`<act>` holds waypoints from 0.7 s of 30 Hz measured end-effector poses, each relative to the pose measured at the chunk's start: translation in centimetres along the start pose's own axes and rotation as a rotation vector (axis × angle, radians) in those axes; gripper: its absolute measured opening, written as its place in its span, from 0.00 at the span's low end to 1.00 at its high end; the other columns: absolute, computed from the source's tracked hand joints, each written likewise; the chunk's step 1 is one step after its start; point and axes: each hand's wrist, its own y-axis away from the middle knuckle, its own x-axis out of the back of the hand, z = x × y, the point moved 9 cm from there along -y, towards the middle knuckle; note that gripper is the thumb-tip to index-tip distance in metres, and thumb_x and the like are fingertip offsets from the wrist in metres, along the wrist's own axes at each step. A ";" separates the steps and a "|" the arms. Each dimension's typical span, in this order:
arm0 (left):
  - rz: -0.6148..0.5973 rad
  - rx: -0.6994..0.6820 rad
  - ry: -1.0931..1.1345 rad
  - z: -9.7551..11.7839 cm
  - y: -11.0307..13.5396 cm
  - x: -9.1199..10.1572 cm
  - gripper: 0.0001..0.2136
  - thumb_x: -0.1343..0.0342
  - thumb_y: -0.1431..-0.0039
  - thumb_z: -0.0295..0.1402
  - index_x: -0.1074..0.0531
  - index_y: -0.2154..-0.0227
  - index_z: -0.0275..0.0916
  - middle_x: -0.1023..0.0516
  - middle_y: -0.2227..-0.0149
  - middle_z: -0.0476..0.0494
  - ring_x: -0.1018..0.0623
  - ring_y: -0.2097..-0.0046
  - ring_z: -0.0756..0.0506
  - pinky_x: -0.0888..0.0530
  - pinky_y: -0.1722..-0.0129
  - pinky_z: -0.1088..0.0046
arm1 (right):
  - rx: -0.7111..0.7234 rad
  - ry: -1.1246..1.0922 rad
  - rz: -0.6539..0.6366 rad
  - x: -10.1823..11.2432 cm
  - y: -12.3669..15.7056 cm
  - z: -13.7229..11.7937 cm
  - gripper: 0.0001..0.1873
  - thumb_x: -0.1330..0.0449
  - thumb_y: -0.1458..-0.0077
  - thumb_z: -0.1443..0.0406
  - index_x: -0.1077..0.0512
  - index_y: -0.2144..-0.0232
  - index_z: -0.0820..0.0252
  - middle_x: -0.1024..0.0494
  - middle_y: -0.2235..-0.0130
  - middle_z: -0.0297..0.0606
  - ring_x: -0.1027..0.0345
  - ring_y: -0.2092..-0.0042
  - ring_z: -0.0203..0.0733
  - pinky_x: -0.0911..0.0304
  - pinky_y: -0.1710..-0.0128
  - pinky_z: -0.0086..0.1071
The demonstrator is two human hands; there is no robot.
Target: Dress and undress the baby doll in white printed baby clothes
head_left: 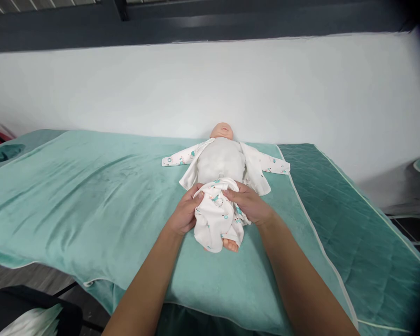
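A baby doll [222, 161] lies on its back, head toward the wall, on a light green blanket. Its white printed jacket [257, 163] hangs open at the front, with the sleeves on both outstretched arms. White printed baby pants [213, 224] are bunched over the doll's legs, and one foot [230, 244] shows at the lower end. My left hand [187, 208] grips the left side of the pants, thumb on top. On the other side, my right hand [248, 202] pinches the waistband near the doll's hips. Fingertips of both hands are partly hidden by cloth.
The light green blanket [91, 196] covers the bed, with a darker quilted cover [350, 224] at the right. A white wall [203, 88] rises behind the doll's head. At the lower left, a black chair or bag [28, 298] holds pale cloth.
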 end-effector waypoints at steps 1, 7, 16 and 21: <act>-0.010 -0.005 -0.017 0.0 0.0 -0.2 0.15 0.35 0.46 0.42 0.26 0.62 0.38 0.25 0.68 0.48 0.27 0.70 0.52 0.31 0.71 0.78 | 0.001 0.015 0.009 -0.2 0.0 -0.1 0.22 0.33 0.46 0.53 0.24 0.53 0.59 0.21 0.59 0.37 0.29 0.58 0.41 0.35 0.55 0.32; -0.133 0.008 -0.099 -0.1 0.2 -1.4 0.33 0.26 0.63 0.41 0.26 0.52 0.36 0.22 0.63 0.42 0.25 0.67 0.47 0.30 0.68 0.75 | 0.012 0.157 0.058 -0.8 -0.2 -0.7 0.19 0.37 0.43 0.51 0.25 0.57 0.59 0.22 0.60 0.35 0.31 0.58 0.40 0.37 0.58 0.31; -0.008 -0.010 -0.016 0.0 0.1 -0.3 0.19 0.31 0.52 0.33 0.27 0.56 0.37 0.23 0.65 0.46 0.24 0.66 0.48 0.29 0.65 0.74 | -0.025 0.153 0.029 -1.4 0.0 -0.6 0.20 0.38 0.43 0.51 0.25 0.55 0.60 0.22 0.60 0.37 0.30 0.59 0.41 0.36 0.59 0.31; 0.038 -0.035 0.081 -0.2 -0.2 0.9 0.15 0.32 0.55 0.32 0.28 0.64 0.39 0.26 0.71 0.51 0.28 0.73 0.51 0.31 0.71 0.75 | -0.043 0.282 -0.203 -3.3 0.6 -1.3 0.22 0.33 0.47 0.54 0.25 0.54 0.61 0.23 0.58 0.37 0.30 0.56 0.44 0.36 0.57 0.33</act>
